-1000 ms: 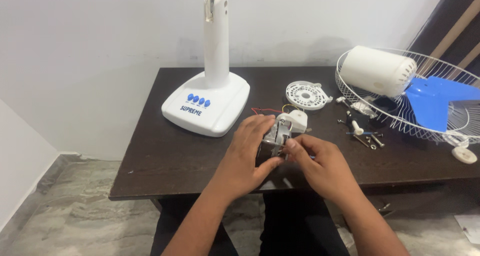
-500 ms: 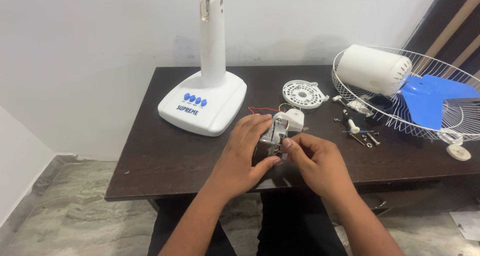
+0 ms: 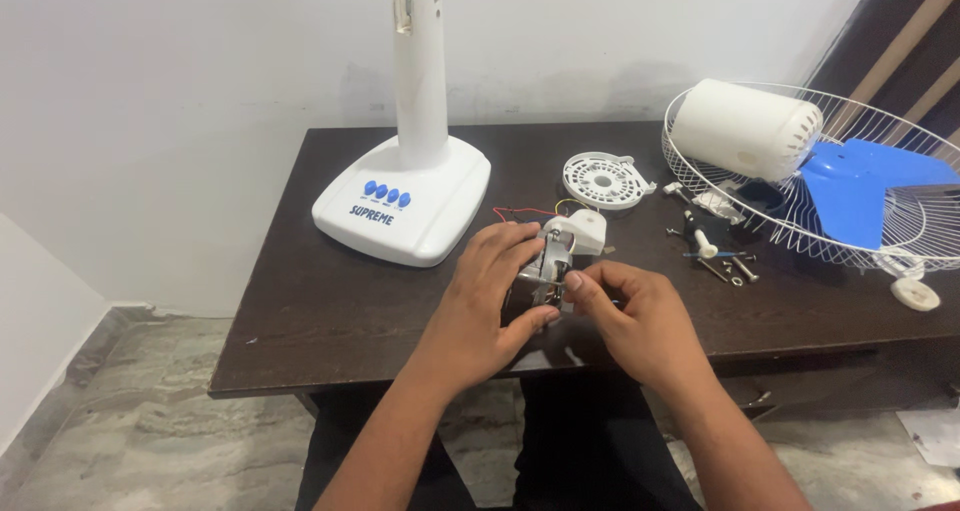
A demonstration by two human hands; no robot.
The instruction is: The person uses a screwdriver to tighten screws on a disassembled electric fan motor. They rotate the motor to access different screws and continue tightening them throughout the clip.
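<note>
At the upper left of the frame a white fan stand [image 3: 405, 186] sits on the dark tabletop [image 3: 330, 311], its column upright and its base, with blue buttons, toward the back left. Just right of it, at the centre of the frame, the left hand [image 3: 485, 306] curls around a small motor [image 3: 552, 261], fingers wrapped over its near and left side, thumb below, closed on it. Thin red, black and yellow wires run from the motor's back toward the stand. The motor stands roughly upright between the two hands, its white cap [image 3: 583, 231] at the upper right and its long axis leaning slightly away from the person. The right hand [image 3: 640, 321] meets it from the right, thumb and forefinger pinched shut at the motor's front face on what looks like a thin metal pin or shaft; what exactly they grip is too small to tell. Both hands touch the motor, the left bearing it, the right working its front. Farther right lie a round white vented cover [image 3: 603, 179], then loose screws [image 3: 735, 266] and small parts, and at the right edge a wire guard [image 3: 800, 226] holding a white housing [image 3: 745, 129] and a blue blade [image 3: 865, 186].
</note>
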